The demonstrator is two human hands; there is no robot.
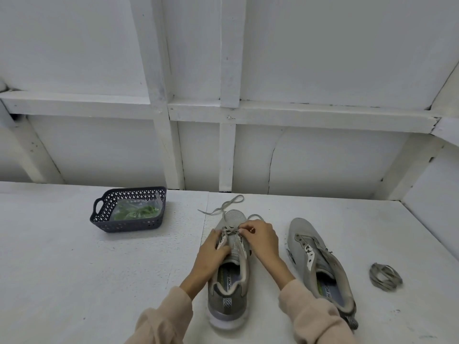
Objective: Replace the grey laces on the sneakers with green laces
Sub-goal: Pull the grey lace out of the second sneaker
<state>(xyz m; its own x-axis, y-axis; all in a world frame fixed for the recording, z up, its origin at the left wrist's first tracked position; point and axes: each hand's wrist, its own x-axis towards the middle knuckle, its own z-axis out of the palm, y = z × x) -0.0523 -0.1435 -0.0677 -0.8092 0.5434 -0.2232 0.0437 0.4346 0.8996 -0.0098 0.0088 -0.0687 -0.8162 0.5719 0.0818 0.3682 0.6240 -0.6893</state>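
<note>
white desk (pixel 74 281) | sneaker (pixel 231 289) sits between our hands | left hand (pixel 212 249) grips its side, right hand (pixel 260 238) fingers (pixel 244 225) pinching the grey lace (pixel 223 207) at the toe eyelets | we'd ease one crossing out at a time | green laces (pixel 139 211) in the basket (pixel 129 225)

Sneaker (pixel 224 301) w/ grey lace (pixel 228 204) mostly out; 2nd sneaker (pixel 301 229) unlaced, R, bundled lace (pixel 385 276) beside; green laces (pixel 139 211) far L.

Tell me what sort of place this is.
Probably a makeshift work booth: a rough white table boxed in by white panel walls with exposed wooden framing, holding sneakers and a basket of green laces.
</note>
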